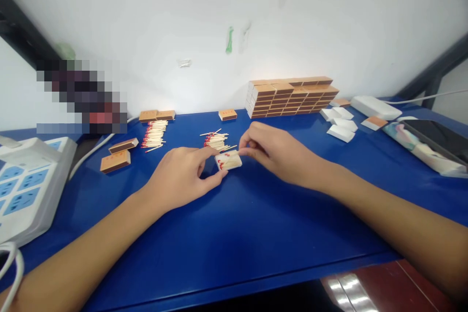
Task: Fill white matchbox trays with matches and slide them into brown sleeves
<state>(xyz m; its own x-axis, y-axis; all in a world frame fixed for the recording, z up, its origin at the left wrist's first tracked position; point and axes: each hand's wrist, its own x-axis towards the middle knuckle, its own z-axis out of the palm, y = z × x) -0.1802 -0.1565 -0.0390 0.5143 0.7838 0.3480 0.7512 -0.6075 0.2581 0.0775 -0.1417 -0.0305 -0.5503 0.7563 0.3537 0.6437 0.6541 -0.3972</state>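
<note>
My left hand (pixel 186 173) steadies a small white matchbox tray (pixel 237 163) between thumb and fingers, near the middle of the table. Several red-headed matches (pixel 227 160) lie inside it, heads mostly toward the left. At the tray's right end, my right hand (pixel 266 148) is closed in a pinch, with what looks like the tail of a match at its fingertips. Just behind the tray is a loose pile of matches (pixel 217 141). A larger pile of matches (pixel 155 134) lies farther left.
Stacked matchboxes (pixel 296 100) stand against the wall, with a single matchbox (pixel 227 115) beside them. Empty white trays (pixel 341 129) and a phone (pixel 438 136) are at right. At left are more matchboxes (pixel 115 161) and a power strip (pixel 32 190). The blue table (pixel 234 239) ends in front.
</note>
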